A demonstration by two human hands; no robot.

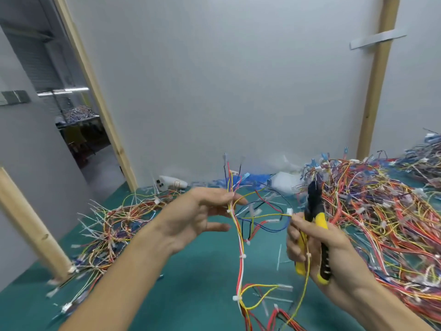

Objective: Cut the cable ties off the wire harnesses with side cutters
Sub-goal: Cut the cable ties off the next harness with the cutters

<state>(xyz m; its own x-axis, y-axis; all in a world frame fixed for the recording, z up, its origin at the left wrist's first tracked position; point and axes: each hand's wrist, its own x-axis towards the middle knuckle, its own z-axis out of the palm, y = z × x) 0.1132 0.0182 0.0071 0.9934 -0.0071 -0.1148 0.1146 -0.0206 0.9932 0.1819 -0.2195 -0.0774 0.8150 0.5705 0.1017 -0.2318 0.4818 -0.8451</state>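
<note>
My left hand (pixel 201 217) pinches a wire harness (pixel 239 237) of red, yellow and white wires near its top, lifted above the table. White cable ties (pixel 242 256) bind the harness at several spots down its length. My right hand (pixel 317 247) grips yellow-and-black side cutters (pixel 316 225), jaws pointing up. The same hand's fingertips also pinch a yellow wire beside a small white connector (pixel 289 211) on a branch of that harness.
A green table surface (pixel 205 278) lies below, strewn with cut tie scraps. A big heap of harnesses (pixel 381 211) fills the right side, a smaller pile (pixel 112 225) sits left. Wooden posts stand at the left and back right. Plastic bags lie by the grey wall.
</note>
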